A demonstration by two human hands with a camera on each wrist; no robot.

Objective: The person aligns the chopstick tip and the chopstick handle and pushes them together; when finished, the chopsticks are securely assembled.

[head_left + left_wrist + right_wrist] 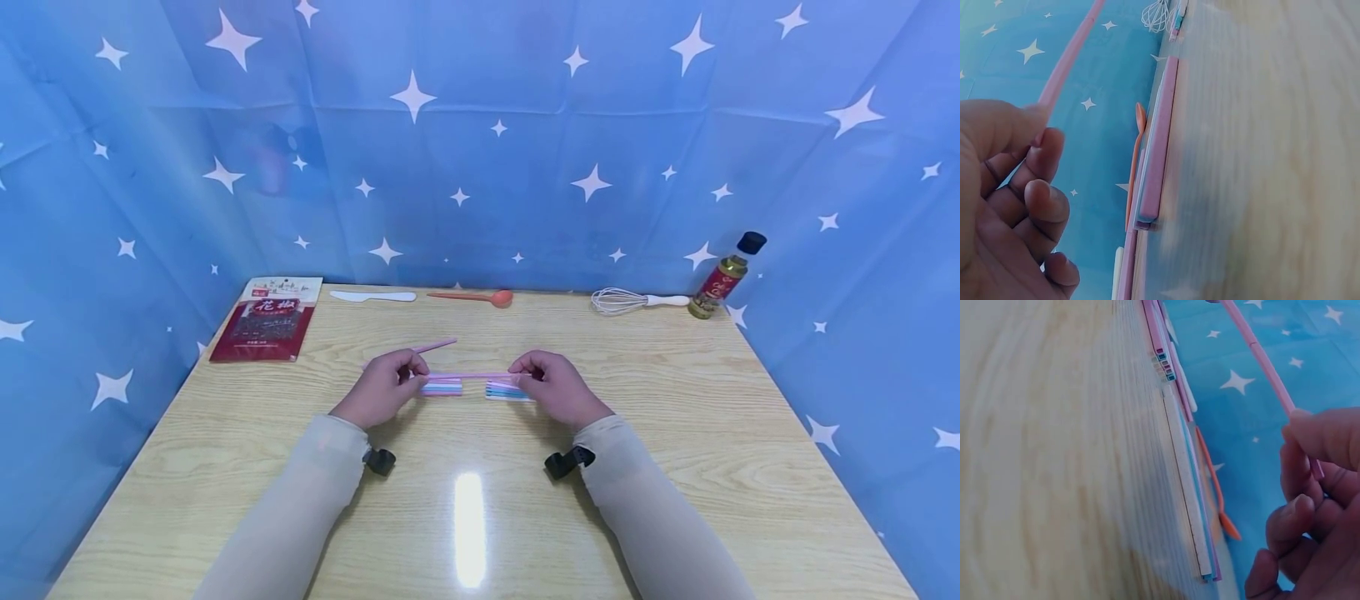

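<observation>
A thin pink stick [471, 375] is stretched level between my two hands, above the table. My left hand [382, 387] pinches its left end between thumb and forefinger, the other fingers loosely bent. At the opposite end, my right hand [558, 390] holds the stick in the same kind of pinch. A faint joint line crosses the stick [1252, 345] in the right wrist view. Below lie two short rows of pink, blue and white sticks, a left row [444, 390] and a right row [507, 392], separated by a gap. Another pink stick [438, 344] lies behind my left hand, partly hidden.
Along the back edge lie a red spice packet [266, 325], a white knife [373, 296], an orange spoon [498, 298] and a whisk [626, 301]. An oil bottle [717, 287] stands at the back right corner. A blue starry curtain [480, 167] surrounds the wooden table [712, 433].
</observation>
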